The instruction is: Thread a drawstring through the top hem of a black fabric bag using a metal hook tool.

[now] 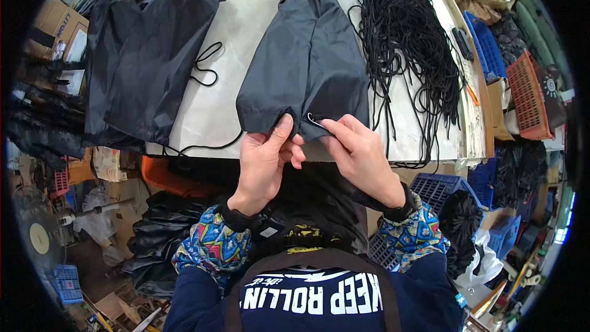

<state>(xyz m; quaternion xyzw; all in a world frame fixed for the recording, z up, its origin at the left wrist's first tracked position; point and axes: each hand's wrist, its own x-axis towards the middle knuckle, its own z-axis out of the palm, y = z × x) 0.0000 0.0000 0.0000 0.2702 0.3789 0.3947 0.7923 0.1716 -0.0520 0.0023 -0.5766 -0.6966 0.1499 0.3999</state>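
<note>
1. Light was bright and diffuse over the pale worktop, its source not identifiable.
2. The black bag showed soft grey sheen along its folds; the slim metal tool appeared bright.
3. Black cords partly merged into dark masses.
4. Space below the worktop was dimmer, shadowed.
5. Fingers looked sharp; outer clutter softened.
6. Fisheye bent straight edges; the corners were black.

The right hand hides one end of the silver pin; the black bag partly hides the left hand; the top edge cuts off the worktop.
</note>
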